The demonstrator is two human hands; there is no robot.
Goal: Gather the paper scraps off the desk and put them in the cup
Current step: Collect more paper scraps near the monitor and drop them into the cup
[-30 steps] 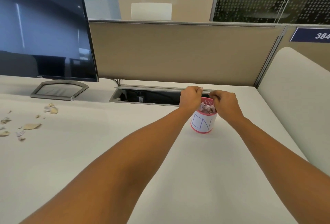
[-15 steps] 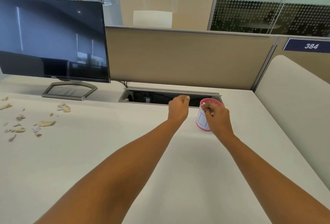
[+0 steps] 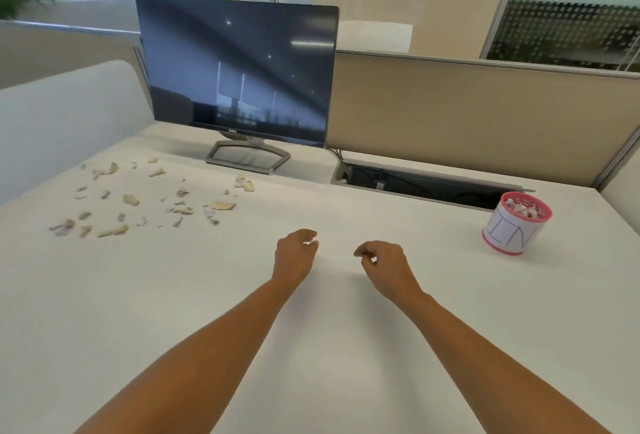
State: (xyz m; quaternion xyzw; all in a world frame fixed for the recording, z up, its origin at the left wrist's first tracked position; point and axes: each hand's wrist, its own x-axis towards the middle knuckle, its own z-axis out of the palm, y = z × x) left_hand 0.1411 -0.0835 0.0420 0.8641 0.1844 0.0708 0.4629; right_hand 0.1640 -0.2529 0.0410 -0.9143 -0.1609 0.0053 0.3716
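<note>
Paper scraps (image 3: 131,199) are lying strewn over the left of the wide, smooth white desk (image 3: 242,312), near the foot of the monitor (image 3: 239,70), so much of the gathering is looking unfinished. Both hands are hovering mid-desk, well apart from them: the left hand (image 3: 294,255) and right hand (image 3: 386,262) are showing loosely curled fingers, seemingly holding nothing. Off right, the round pink-rimmed cup (image 3: 512,231), wrapped in scribbled white paper, is sitting heaped with crumpled bits. Remaining pieces are looking small, ragged, tan and thin.

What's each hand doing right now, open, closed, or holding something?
Left hand: open, fingers loosely curled, holding nothing.
Right hand: open, fingers loosely curled, holding nothing.
</note>
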